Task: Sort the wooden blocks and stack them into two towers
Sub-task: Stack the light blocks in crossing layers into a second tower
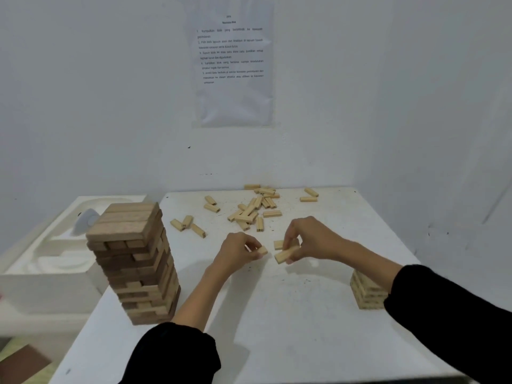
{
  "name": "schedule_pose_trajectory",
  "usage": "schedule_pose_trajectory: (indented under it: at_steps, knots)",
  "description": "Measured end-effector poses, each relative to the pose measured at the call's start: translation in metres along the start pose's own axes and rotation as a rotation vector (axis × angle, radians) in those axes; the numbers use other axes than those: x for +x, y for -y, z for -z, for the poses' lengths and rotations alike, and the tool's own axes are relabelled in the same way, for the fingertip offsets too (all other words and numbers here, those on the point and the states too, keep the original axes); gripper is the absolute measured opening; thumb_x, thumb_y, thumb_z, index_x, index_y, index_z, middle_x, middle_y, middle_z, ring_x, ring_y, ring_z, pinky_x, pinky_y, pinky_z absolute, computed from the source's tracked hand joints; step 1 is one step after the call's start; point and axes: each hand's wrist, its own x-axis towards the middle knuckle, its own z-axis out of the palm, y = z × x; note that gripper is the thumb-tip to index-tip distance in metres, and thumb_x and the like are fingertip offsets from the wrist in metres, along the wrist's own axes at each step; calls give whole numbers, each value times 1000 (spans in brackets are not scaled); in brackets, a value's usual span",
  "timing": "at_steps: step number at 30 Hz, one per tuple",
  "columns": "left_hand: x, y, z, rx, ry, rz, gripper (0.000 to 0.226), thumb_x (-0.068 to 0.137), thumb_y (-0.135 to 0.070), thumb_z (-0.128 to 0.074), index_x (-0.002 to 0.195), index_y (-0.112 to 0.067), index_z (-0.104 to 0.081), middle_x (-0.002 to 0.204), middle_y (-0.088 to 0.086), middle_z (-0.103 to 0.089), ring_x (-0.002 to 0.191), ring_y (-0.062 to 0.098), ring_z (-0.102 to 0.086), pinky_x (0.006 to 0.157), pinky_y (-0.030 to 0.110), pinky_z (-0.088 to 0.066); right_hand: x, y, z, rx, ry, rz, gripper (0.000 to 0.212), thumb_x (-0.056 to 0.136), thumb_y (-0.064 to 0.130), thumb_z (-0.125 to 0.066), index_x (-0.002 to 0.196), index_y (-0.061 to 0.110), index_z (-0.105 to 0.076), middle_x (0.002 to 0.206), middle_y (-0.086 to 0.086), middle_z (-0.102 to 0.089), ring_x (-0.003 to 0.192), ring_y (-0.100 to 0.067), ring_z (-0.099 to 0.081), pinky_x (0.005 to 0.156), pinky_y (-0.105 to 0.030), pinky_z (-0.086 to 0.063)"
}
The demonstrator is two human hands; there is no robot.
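Now I see the left hand pinching one pale block at its fingertips. Just beside it, the right hand grips a second block.

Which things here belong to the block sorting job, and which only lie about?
Job: tall dark tower; short pale tower; loose blocks; left hand pinching one block; right hand gripping another block.
Lying about: white foam tray; printed wall sheet.
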Motion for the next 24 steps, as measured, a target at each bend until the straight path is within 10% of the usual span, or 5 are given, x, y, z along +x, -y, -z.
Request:
schedule_pose_trajectory:
  at_steps: [24]
  knots:
    - [-75,28,-14,-291,-93,13,28,85,0,-64,110,-10,-68,106,5,-68,91,3,-59,79,3,-44,-58,15,-106,442,-195,-76,36,68,22,-83,99,34,-66,98,6,-59,97,-9,-50,86,-14,-42]
